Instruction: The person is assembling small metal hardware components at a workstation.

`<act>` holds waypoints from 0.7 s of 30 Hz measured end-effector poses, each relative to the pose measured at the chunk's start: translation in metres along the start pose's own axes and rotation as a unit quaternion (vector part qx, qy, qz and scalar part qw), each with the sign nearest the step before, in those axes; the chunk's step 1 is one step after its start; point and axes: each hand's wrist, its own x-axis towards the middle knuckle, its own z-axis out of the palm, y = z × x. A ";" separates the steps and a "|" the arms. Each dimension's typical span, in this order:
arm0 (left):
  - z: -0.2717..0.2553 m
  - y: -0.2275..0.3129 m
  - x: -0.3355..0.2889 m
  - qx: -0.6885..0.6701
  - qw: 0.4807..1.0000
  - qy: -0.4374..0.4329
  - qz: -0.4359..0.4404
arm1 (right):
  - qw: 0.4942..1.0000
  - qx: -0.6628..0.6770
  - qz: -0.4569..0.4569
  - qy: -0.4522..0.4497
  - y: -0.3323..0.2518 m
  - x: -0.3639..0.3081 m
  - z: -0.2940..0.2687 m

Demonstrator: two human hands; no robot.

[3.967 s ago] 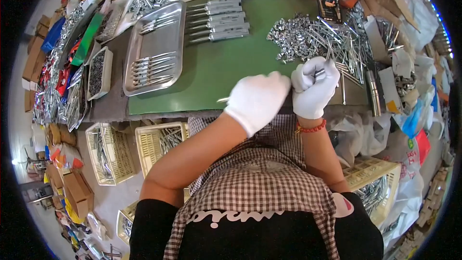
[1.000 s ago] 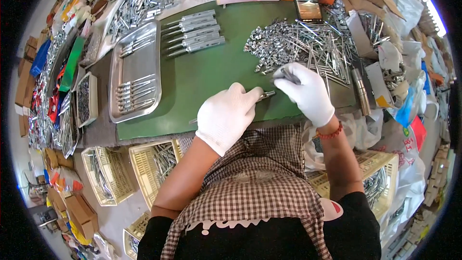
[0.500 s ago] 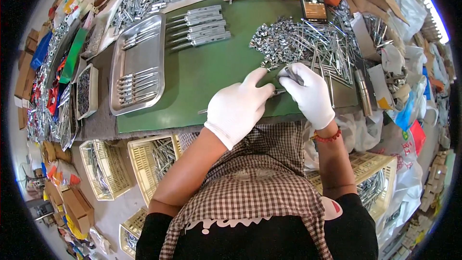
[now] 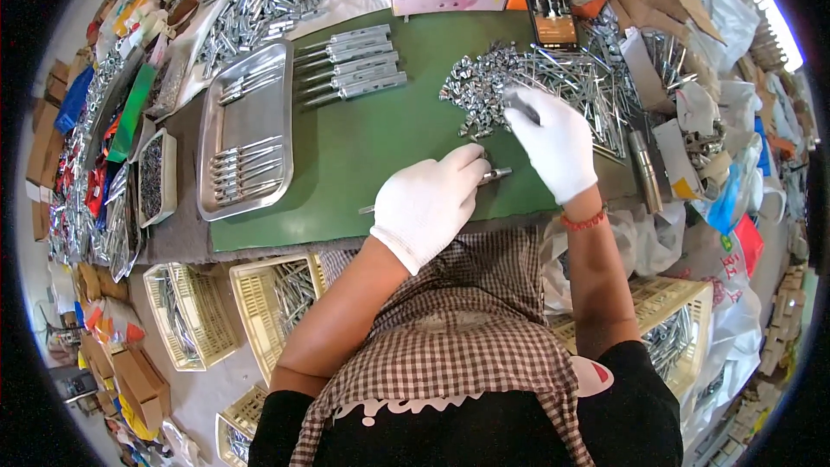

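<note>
My left hand (image 4: 430, 204), in a white glove, is closed around a slim metal rod. The rod's thicker metal sleeve (image 4: 496, 175) sticks out past the fingers on the right, its thin tail (image 4: 367, 209) on the left. My right hand (image 4: 553, 143), also gloved, has its darkened fingertips curled together at the near edge of a heap of small metal caps (image 4: 475, 91). Whatever those fingers may hold is hidden. Thin metal rods (image 4: 596, 86) lie in a loose pile just beyond this hand.
A green mat (image 4: 346, 156) covers the bench. On the left, a steel tray (image 4: 204, 164) holds several thin rods; several sleeved rods (image 4: 367, 65) lie beside it. A pink box (image 4: 445, 2) and phone (image 4: 551, 9) stand behind. A thick metal cylinder (image 4: 646, 171) lies at right.
My right hand has moved away from the rod's end, up to the heap of caps, leaving the sleeve in sight. My left hand keeps the rod in nearly the same place.
</note>
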 end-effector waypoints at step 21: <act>0.004 -0.004 0.000 0.027 0.998 0.035 0.045 | 0.984 -0.094 -0.053 -0.144 -0.012 -0.032 0.000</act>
